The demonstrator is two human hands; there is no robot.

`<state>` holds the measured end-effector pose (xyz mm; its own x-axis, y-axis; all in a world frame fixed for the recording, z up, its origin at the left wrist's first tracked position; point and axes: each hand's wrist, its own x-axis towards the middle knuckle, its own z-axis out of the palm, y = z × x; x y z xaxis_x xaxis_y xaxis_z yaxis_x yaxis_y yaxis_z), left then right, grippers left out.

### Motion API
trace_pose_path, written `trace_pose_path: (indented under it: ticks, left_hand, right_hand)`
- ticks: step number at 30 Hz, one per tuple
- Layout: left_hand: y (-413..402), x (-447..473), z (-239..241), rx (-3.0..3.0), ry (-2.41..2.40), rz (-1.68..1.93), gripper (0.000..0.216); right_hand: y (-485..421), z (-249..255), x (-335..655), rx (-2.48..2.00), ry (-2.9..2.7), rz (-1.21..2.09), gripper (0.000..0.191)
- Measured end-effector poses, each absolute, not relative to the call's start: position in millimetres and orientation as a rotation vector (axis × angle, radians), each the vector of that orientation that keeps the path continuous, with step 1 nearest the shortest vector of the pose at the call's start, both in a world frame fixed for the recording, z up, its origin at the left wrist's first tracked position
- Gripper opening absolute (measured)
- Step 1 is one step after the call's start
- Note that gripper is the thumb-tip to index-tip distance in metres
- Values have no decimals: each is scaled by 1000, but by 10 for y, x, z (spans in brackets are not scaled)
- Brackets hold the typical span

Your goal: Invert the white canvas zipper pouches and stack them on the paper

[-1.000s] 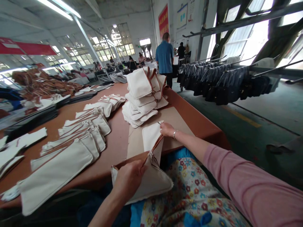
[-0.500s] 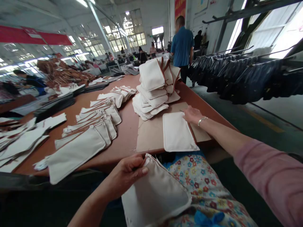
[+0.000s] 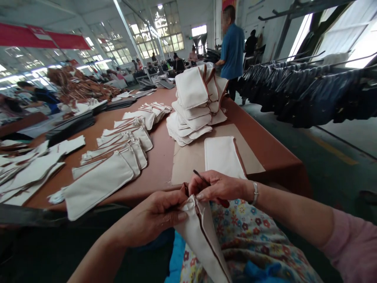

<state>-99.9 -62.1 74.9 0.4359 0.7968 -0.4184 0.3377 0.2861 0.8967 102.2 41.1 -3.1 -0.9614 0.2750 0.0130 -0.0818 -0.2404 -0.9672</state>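
Note:
My left hand (image 3: 160,212) pinches the top corner of a white fabric pouch (image 3: 203,239) with brown trim, held over my lap. The pouch hangs edge-on, its brown-lined side facing up. My right hand (image 3: 219,186) is closed at the same corner, its fingertips on the fabric beside the left fingers. A slim tool (image 3: 201,177) with a dark tip and a red end is in my right hand; its kind is partly hidden by the fingers. Just beyond, another white pouch (image 3: 222,155) lies flat on a brown board (image 3: 188,167).
A tall stack of white pouches (image 3: 191,90) stands on the brown table (image 3: 159,141). Rows of overlapping pouches (image 3: 100,179) lie to the left. Dark garments (image 3: 306,94) hang on a rack at right. A person in a blue shirt (image 3: 232,49) stands beyond the table.
My right hand has come back from the flat pouch on the board to the pouch in my left hand. That pouch has turned from broadside to edge-on.

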Motion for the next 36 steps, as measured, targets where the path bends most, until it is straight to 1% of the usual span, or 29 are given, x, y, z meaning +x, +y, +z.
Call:
trace_pose_path:
  ticks: [3, 7, 11, 16, 20, 27, 29, 32, 36]
  left_hand:
    - [-632, -1048, 690, 1265, 1187, 484, 28]
    - [-594, -1062, 585, 1231, 1179, 584, 29]
    - [-548, -990, 511, 1182, 1198, 581, 28]
    - [-534, -886, 469, 1151, 1139, 656, 24]
    - [-529, -849, 479, 1048, 1100, 683, 24]
    - [-497, -759, 502, 985, 1164, 697, 27]
    - [-499, -738, 495, 965, 1152, 712, 26]
    - [-508, -731, 458, 938, 1104, 734, 21]
    - [-514, -736, 382, 913, 1062, 762, 13]
  right_hand:
    - [373, -66, 1047, -278, -1759, 2169, 21]
    - [289, 39, 1097, -406, -1863, 1943, 14]
    - [214, 139, 1146, -498, -1950, 1762, 14]
    - [188, 189, 1190, -636, -1862, 1860, 11]
    - [189, 251, 1192, -645, -1876, 1898, 9]
    - [169, 252, 1193, -622, -1800, 1931, 9]
    - [184, 235, 1214, -620, -1766, 1998, 8]
    - [221, 200, 1242, -631, -1707, 2086, 14]
    - [240, 163, 1233, -663, -1678, 2095, 15]
